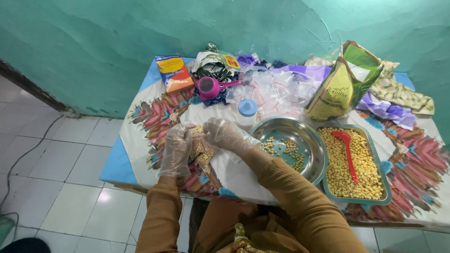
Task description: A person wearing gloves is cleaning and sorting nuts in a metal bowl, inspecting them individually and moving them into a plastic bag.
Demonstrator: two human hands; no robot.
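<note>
Two gloved hands hold a small clear bag of yellow chickpeas over the table

The left hand (176,150) and the right hand (228,135), both in thin plastic gloves, are closed on the small bag (200,149) between them, above the patterned tablecloth (422,159). Just right stands a steel bowl (309,140) with few chickpeas, then a green tray (386,199) full of them with a red spoon (348,152). Farther are a white bottle (247,112), a pink cup (208,87) and a large green sack (340,89)

left hand (176,150) – gloved, fingers curled | right hand (227,133) – gloved, pinching grip
</note>
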